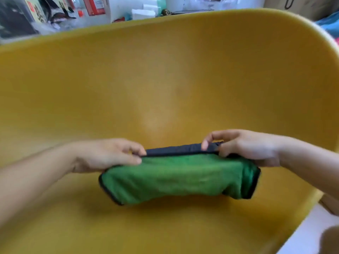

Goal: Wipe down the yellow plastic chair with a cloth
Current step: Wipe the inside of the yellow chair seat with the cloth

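Observation:
The yellow plastic chair (pixel 165 74) fills almost the whole view, its curved back rising ahead and its seat below. A green cloth (pixel 176 176) with a dark trimmed edge hangs folded over the seat. My left hand (pixel 104 154) pinches the cloth's upper edge at its left end. My right hand (pixel 245 145) pinches the same dark edge at its right end. The cloth is stretched between the two hands, and its lower fold sags toward the seat.
Behind the chair's back rim stands a cluttered shelf of boxes and packets (pixel 95 10). A cardboard box (pixel 300 4) is at the top right. White floor (pixel 304 233) shows past the seat's right edge.

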`<state>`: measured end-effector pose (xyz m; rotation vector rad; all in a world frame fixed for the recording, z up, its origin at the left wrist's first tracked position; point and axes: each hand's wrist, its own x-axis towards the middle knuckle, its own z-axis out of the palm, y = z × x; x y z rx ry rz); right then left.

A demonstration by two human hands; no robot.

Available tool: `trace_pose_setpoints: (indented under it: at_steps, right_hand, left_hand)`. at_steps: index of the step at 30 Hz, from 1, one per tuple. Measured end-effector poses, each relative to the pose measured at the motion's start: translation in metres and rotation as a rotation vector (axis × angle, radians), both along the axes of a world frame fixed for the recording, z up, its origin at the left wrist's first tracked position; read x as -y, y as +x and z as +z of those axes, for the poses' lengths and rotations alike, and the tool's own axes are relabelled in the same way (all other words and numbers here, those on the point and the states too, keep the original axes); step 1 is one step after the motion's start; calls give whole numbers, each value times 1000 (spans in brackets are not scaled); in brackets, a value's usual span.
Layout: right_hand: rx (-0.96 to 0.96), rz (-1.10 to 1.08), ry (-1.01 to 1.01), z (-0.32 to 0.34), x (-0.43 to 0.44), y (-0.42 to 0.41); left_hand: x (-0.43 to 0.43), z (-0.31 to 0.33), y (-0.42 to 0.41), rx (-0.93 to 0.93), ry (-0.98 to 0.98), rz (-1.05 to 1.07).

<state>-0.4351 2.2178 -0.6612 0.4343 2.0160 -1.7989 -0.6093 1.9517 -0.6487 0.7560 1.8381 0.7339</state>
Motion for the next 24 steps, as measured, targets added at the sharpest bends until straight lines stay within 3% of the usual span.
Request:
trace_pose_setpoints:
  at_steps: [4, 6, 7, 9, 11, 13, 16, 18, 21, 24]
  right_hand:
    - [-212, -245, 549, -17, -25, -39]
    - [-305, -242, 938, -30, -29, -48]
    - [-312, -176, 1039, -35, -26, -48]
    - [-230, 46, 1089, -39, -13, -41]
    - [-90, 303, 1171, -39, 1, -32]
    - [-23, 508, 1310, -41, 11, -26]
    - [-53, 645, 1432, -43, 22, -13]
    - [-144, 660, 1446, -47, 29, 1]
    - [-325, 536, 1446, -54, 28, 8]
    - [-349, 185, 1129, -33, 14, -5]
  left_hand:
    - [-36, -11, -42, -647, 151, 390]
    - [-43, -31, -45, -1090, 89, 375]
    - [-44, -42, -37, -1186, 140, 275]
    - [-43, -61, -9, -1051, 189, -70]
    - [-40, -75, 15, -955, -19, -382]
    - [-32, -83, 20, -1104, -81, -480]
    - [-27, -86, 18, -1315, 81, -578]
    - [-28, -84, 16, -1173, 116, -511]
    - [-39, -66, 6, -781, 136, -115]
    - [-49, -36, -12, -416, 278, 176]
